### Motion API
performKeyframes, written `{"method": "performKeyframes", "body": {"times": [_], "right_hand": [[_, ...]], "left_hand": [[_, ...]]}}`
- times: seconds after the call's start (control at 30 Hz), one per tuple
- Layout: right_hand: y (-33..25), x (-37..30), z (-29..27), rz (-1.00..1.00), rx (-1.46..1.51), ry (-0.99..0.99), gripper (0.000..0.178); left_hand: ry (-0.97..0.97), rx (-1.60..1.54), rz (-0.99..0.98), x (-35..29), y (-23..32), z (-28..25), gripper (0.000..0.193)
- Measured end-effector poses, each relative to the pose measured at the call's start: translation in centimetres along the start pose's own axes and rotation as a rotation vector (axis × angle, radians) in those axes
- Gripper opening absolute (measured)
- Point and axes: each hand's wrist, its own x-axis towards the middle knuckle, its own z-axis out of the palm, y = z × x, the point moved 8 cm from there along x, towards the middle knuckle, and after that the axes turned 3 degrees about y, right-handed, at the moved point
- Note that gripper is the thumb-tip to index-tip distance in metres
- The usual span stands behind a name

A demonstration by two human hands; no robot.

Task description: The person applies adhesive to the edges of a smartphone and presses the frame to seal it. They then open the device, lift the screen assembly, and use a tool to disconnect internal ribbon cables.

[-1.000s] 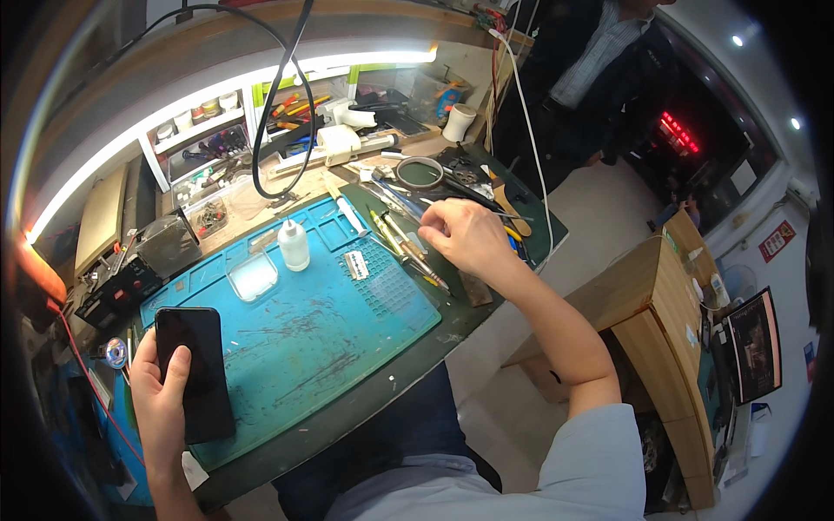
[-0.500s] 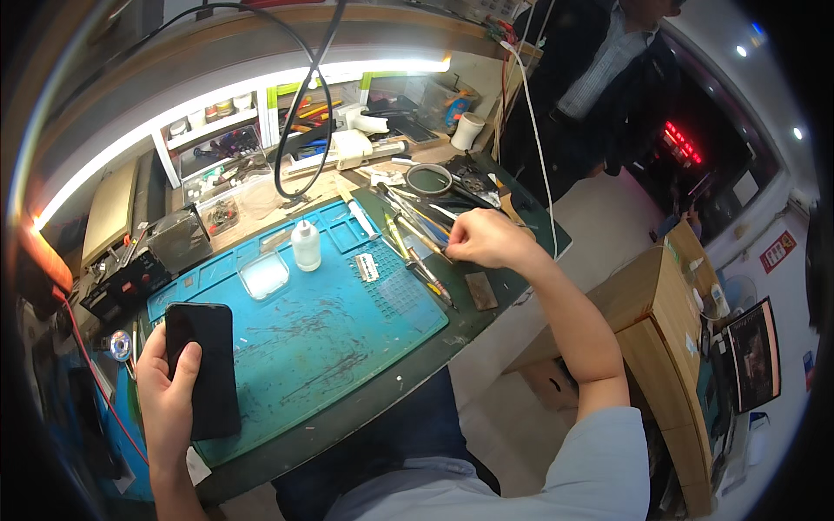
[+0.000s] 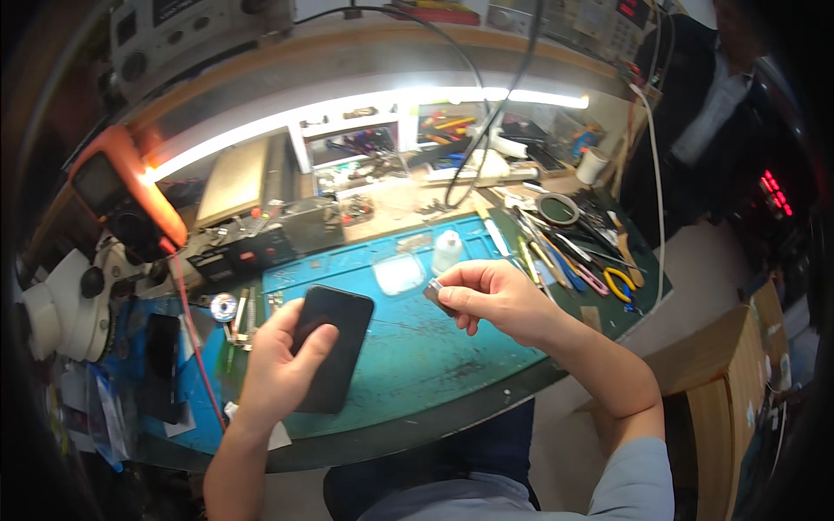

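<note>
My left hand (image 3: 282, 360) grips a black smartphone (image 3: 337, 347) by its side, thumb across its dark face, above the lower left of the blue repair mat (image 3: 408, 360). Between the thumb and fingers of my right hand (image 3: 495, 304) is a small grey metal piece (image 3: 433, 293), its exact kind too small to make out. That hand hovers over the mat, to the right of the phone. Just beyond it stands a translucent white dropper bottle (image 3: 447, 250), beside a shallow clear dish (image 3: 398, 274).
Tweezers and pliers (image 3: 619, 285) crowd the bench's right side around a tape roll (image 3: 557, 208). An orange multimeter (image 3: 130, 191), a solder spool (image 3: 223, 306) and a white microscope part (image 3: 65, 308) stand at left. Black cables (image 3: 479, 104) hang overhead. A person (image 3: 704, 113) stands at the far right.
My right hand has left the tools and come left over the mat, now with the grey piece in view. The phone tilts more and sits nearer that hand. The view has swung left.
</note>
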Motion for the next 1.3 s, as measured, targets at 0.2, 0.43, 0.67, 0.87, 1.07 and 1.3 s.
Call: {"method": "performKeyframes", "body": {"times": [0.2, 0.43, 0.67, 0.87, 1.07, 1.3], "right_hand": [[-2.1, 3.2, 4.2, -0.189, -0.195, -0.023, 0.024], [0.3, 3.5, 4.5, 0.029, 0.077, -0.139, 0.025], [0.9, 3.6, 4.3, 0.065, 0.106, -0.128, 0.024], [-3.7, 1.1, 4.2, -0.819, -0.526, 0.236, 0.018], [-4.7, -0.6, 5.8, -1.104, -0.744, 0.328, 0.026], [-4.1, -1.1, 6.1, -1.1, -0.672, 0.317, 0.038]], "left_hand": [[-0.013, -0.023, -0.042, -0.2, 0.0, 0.1, 0.034], [0.02, 0.004, -0.081, -0.5, -0.2, 0.1, 0.032], [0.017, 0.017, -0.064, -0.5, -0.1, 0.3, 0.032], [0.013, 0.006, -0.067, -0.5, 0.0, 0.3, 0.032], [0.003, 0.02, -0.062, -0.8, 0.2, 0.4, 0.031], [-0.007, 0.025, -0.04, -0.8, 0.3, 0.5, 0.032]]}}
